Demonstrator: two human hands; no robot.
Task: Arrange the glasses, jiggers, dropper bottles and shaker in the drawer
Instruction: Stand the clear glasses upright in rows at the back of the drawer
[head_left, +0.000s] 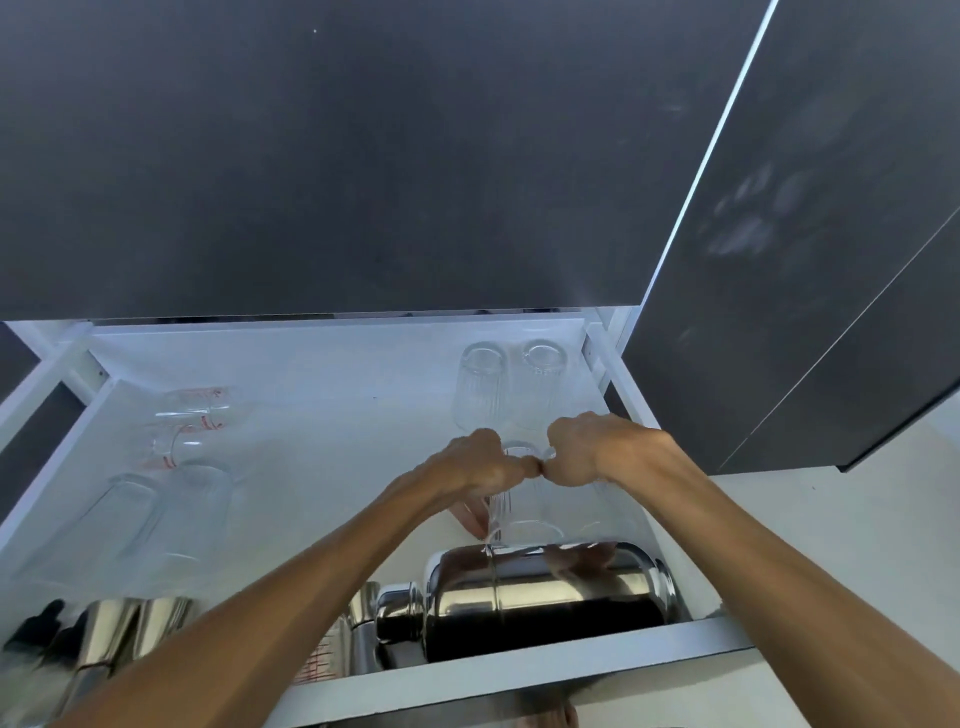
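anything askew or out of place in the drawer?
Nothing broken or spilled. The shaker lies on its side along the drawer front, while the ribbed glasses at the back right stand inverted. Both hands, left and right, grip glasses.

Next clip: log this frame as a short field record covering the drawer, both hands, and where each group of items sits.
setting: open white drawer under dark cabinet fronts
left hand: gripping a ribbed glass, upside down
right hand: on a second clear glass beside it
back right: two ribbed glasses, upside down
left side: clear glasses with red markings, plain glasses
front right: steel shaker lying on its side
front left: steel jiggers, dark dropper bottles, blurred
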